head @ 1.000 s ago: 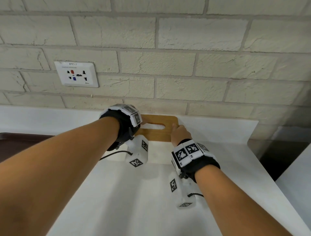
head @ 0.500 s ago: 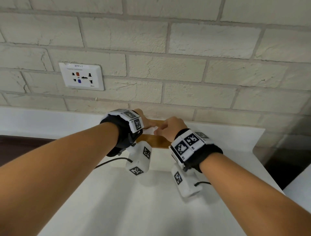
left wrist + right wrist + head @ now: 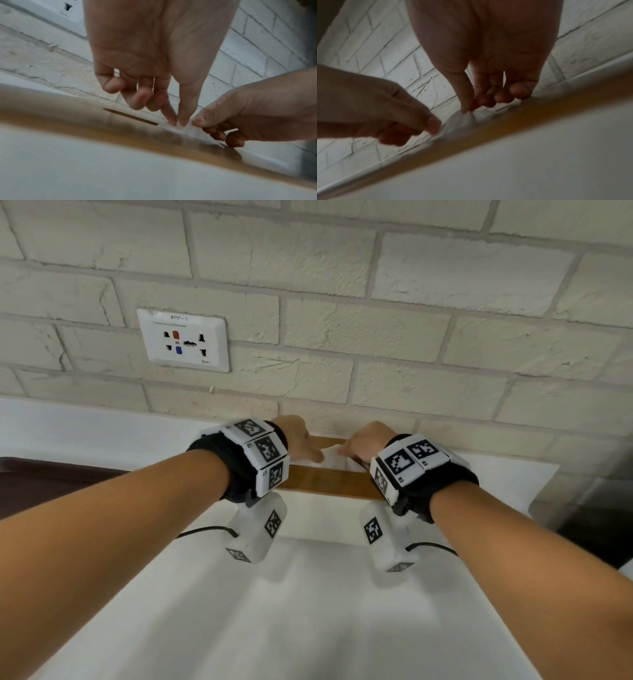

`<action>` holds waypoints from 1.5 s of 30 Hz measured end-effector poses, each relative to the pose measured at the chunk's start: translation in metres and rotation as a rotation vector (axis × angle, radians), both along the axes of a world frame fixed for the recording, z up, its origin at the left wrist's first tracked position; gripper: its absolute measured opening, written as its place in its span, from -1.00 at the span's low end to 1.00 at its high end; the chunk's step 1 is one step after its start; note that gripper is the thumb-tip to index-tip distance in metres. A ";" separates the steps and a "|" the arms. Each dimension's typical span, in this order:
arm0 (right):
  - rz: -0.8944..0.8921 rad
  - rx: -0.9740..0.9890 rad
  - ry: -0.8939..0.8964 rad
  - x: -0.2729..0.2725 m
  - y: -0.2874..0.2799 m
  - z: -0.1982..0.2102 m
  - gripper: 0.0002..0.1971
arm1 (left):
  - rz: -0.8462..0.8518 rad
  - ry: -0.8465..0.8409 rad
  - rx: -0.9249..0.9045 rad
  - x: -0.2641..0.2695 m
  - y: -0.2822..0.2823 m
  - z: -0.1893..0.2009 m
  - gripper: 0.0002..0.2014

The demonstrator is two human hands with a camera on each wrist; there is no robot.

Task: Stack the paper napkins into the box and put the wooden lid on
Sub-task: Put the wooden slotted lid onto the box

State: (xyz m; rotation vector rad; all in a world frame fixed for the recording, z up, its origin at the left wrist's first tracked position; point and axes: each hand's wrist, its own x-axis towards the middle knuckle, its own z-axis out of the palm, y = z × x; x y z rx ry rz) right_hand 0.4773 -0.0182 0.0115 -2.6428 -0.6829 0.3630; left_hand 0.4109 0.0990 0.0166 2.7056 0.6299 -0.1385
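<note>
The wooden lid (image 3: 325, 479) lies on the white box (image 3: 317, 518) against the brick wall. A white napkin (image 3: 334, 458) sticks up out of the lid's slot (image 3: 130, 119). My left hand (image 3: 317, 455) pinches the napkin's left side between thumb and forefinger, its other fingers curled. My right hand (image 3: 342, 451) pinches the right side the same way. In the left wrist view the left hand's fingertips (image 3: 178, 121) meet on the napkin (image 3: 187, 129). The right wrist view shows the right hand (image 3: 469, 109) pulling the napkin (image 3: 462, 124) into a peak above the lid (image 3: 522, 119).
The box stands at the back of a white counter (image 3: 308, 611), close under the brick wall (image 3: 376, 354). A wall socket (image 3: 185, 340) sits up on the left. A dark brown surface (image 3: 51, 477) adjoins the counter's left side, and a dark gap (image 3: 589, 529) its right.
Both hands left the lid's ends and came together over the slot. They now pinch the napkin, which has risen out of the slot.
</note>
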 end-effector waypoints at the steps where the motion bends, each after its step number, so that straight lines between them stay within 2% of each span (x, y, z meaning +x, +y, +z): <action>1: -0.014 0.015 0.020 0.001 -0.002 0.001 -0.63 | -0.003 0.003 -0.001 -0.002 -0.001 -0.001 -0.59; 4: 0.014 -0.040 -0.076 0.003 -0.003 -0.002 -0.89 | 0.002 -0.042 -0.019 -0.005 -0.006 -0.005 -0.60; 8: 0.054 -0.135 -0.173 0.003 -0.006 -0.005 -0.97 | -0.011 -0.100 -0.082 -0.003 -0.018 -0.004 -0.65; 10: 0.041 -0.082 -0.105 0.002 -0.007 0.001 -0.93 | -0.041 -0.109 -0.056 -0.001 -0.022 -0.003 -0.66; 12: 0.020 -0.069 -0.049 0.002 -0.008 0.001 -0.76 | -0.067 -0.119 -0.008 0.001 -0.023 -0.002 -0.65; 14: 0.018 -0.066 -0.103 0.006 -0.008 -0.002 -0.81 | -0.090 -0.118 0.031 0.001 -0.023 -0.002 -0.66; 17: -0.014 0.123 0.011 0.005 -0.007 -0.004 -0.67 | -0.121 -0.140 0.043 0.002 -0.022 -0.003 -0.74; 20: -0.056 0.263 0.031 0.000 -0.007 -0.001 -0.78 | -0.158 -0.128 0.001 0.001 -0.019 0.003 -0.74; 21: -0.048 0.272 0.025 -0.004 -0.009 0.000 -0.82 | -0.169 -0.108 -0.014 0.002 -0.017 0.005 -0.75; 24: 0.022 0.215 -0.032 -0.019 -0.015 -0.002 -0.69 | -0.184 -0.037 -0.049 0.005 -0.012 0.012 -0.81; 26: 0.059 0.152 -0.094 -0.024 -0.018 -0.002 -0.68 | -0.176 -0.018 -0.102 0.008 -0.009 0.014 -0.98; 29: 0.089 0.091 -0.188 -0.024 -0.017 -0.003 -0.80 | -0.169 -0.039 -0.174 0.011 -0.008 0.014 -0.86; 31: 0.083 0.119 -0.205 -0.021 -0.017 -0.002 -0.87 | -0.158 -0.055 -0.190 0.010 -0.011 0.013 -0.88; 33: 0.064 0.184 -0.171 -0.018 -0.018 -0.002 -0.86 | -0.152 -0.069 -0.157 0.007 -0.014 0.010 -0.95; 35: 0.046 0.255 -0.130 -0.014 -0.020 -0.001 -0.83 | -0.147 -0.077 -0.094 0.004 -0.016 0.006 -0.85; 39: 0.077 0.281 -0.188 -0.010 -0.022 0.001 -0.85 | -0.143 -0.132 -0.027 -0.001 -0.019 -0.004 -0.68; 45: 0.038 0.260 -0.126 -0.003 -0.022 0.004 -0.79 | -0.092 -0.204 0.100 0.003 -0.025 -0.015 -0.80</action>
